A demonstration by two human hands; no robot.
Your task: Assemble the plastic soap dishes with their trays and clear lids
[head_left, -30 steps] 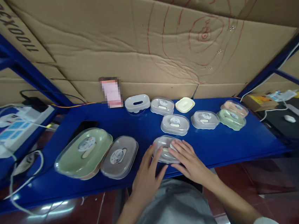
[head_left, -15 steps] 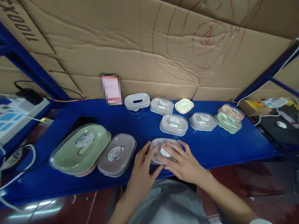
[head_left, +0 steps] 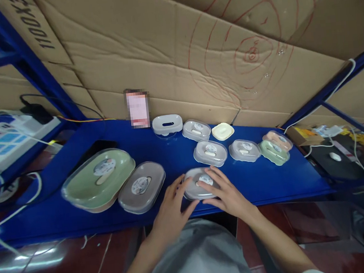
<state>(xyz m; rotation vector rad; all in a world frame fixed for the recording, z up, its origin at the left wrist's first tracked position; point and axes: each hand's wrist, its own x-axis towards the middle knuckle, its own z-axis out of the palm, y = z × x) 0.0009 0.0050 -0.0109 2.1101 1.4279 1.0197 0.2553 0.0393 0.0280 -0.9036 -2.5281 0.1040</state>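
Your left hand (head_left: 173, 204), half open, meets a grey box (head_left: 194, 191) near the blue table's (head_left: 254, 185) front edge; your right hand (head_left: 225, 192) lies spread over its right end. Whether either grips, I cannot tell. Press evenly, lightly.

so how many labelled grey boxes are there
5: one grey box between left hand and right hand; second beside the large green box; third at the back by the cream dish; fourth just in front; fifth right of that.
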